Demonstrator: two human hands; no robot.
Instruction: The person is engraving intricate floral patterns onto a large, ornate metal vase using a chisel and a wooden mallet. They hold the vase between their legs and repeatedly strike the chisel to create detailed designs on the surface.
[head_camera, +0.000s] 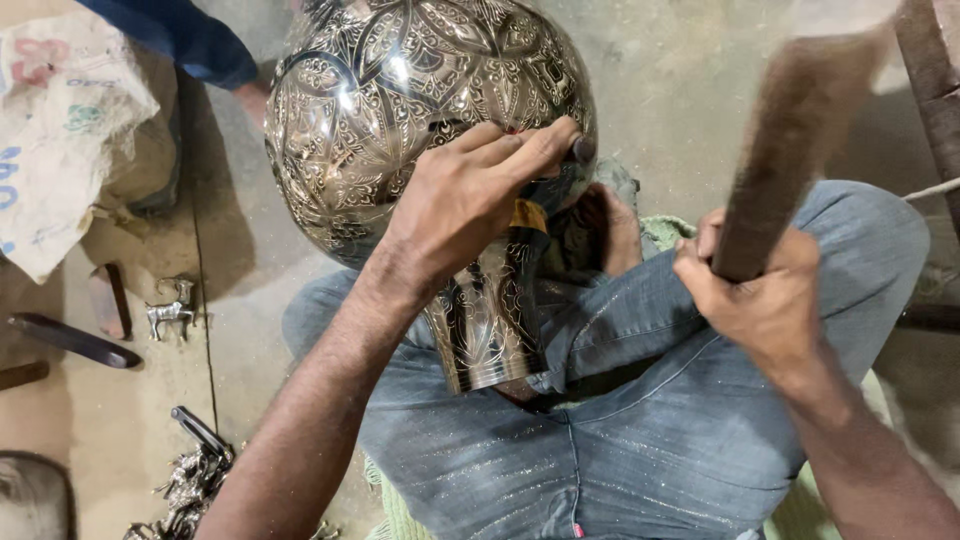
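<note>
One engraved vase (420, 130) rests across the lap, neck toward the person, its pattern covering all the surface in view; what is left I cannot tell. Left hand (470, 195) pinches one small punch (582, 150) against it. Right hand (755, 295) wraps closed around one raised, blurred mallet (790, 140).

- Engraved metal vase (420, 110): top cut off by the upper frame edge; neck partly hidden behind the left hand (470, 200).
- Chisel (583, 150): only the tip shows beyond the fingers.
- Wooden mallet (790, 130): motion-blurred; head outline indistinct.
- Small metal figures (190, 485): too small to identify.
- Blue sleeve (185, 35): wearer out of frame.
</note>
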